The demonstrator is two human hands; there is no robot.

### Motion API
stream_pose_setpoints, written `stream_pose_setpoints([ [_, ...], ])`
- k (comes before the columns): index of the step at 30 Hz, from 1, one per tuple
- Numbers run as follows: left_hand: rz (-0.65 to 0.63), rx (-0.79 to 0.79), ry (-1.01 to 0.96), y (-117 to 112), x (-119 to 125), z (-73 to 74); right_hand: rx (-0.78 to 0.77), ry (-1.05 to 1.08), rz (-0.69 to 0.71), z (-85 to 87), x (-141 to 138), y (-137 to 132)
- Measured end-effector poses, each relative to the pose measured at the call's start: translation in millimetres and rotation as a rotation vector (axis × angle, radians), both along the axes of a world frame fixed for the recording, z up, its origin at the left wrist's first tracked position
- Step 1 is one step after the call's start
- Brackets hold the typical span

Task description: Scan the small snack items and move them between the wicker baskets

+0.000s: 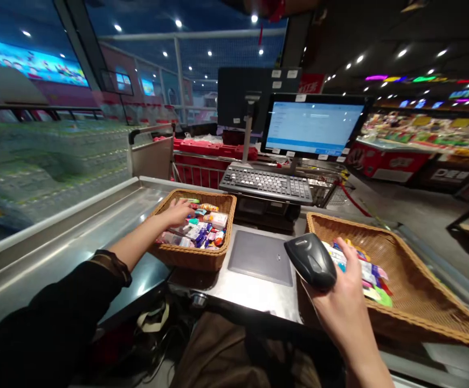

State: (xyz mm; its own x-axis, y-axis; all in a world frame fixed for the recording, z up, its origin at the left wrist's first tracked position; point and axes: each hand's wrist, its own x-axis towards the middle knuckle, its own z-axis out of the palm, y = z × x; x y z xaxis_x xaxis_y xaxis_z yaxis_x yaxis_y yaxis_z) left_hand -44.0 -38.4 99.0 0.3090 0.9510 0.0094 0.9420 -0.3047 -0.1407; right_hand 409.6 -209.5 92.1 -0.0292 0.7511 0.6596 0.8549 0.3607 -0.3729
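Observation:
My left hand (177, 213) reaches into a wicker basket (190, 257) on the left of the counter and rests on the small colourful packets (202, 229) inside it; whether it grips one is hidden. My right hand (339, 293) holds a black handheld barcode scanner (311, 260) above the counter, in front of a second, larger wicker basket (416, 285) at the right. A few colourful packets (370, 277) lie in that right basket, just behind my fingers.
A grey scanner plate (261, 257) lies in the steel counter (97, 226) between the baskets. Behind it stand a keyboard (267, 183) and a lit checkout screen (313, 126). A red shopping cart (208, 159) stands beyond. Store shelves fill the right background.

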Motion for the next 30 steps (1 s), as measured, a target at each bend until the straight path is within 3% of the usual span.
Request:
stream_pose_setpoints([
  [4, 0.082, -0.113, 0.074, -2, -32, -14.6, -0.008, -0.004, 0.011, -4.6, -4, 3],
  [11, 0.144, -0.216, 0.091, 0, -35, -27.1, 0.011, -0.063, 0.032, -3.9, -8, 5],
  [15, 0.106, -0.187, 0.075, 3, -36, -23.5, 0.007, -0.064, 0.031, -1.9, -8, 4],
  [19, 0.049, -0.047, 0.042, 4, -30, -5.0, -0.014, -0.048, 0.02, 1.1, -8, 3],
  [23, -0.041, 0.116, 0.051, 1, 5, 26.6, -0.06, 0.009, 0.014, 8.1, -17, 0],
  [27, -0.209, 0.235, 0.055, -7, 65, 54.8, -0.069, 0.059, -0.033, 14.6, -28, -7],
  [30, -0.318, 0.313, 0.067, -12, 111, 65.8, -0.054, 0.028, -0.054, 15.6, -34, -12],
])
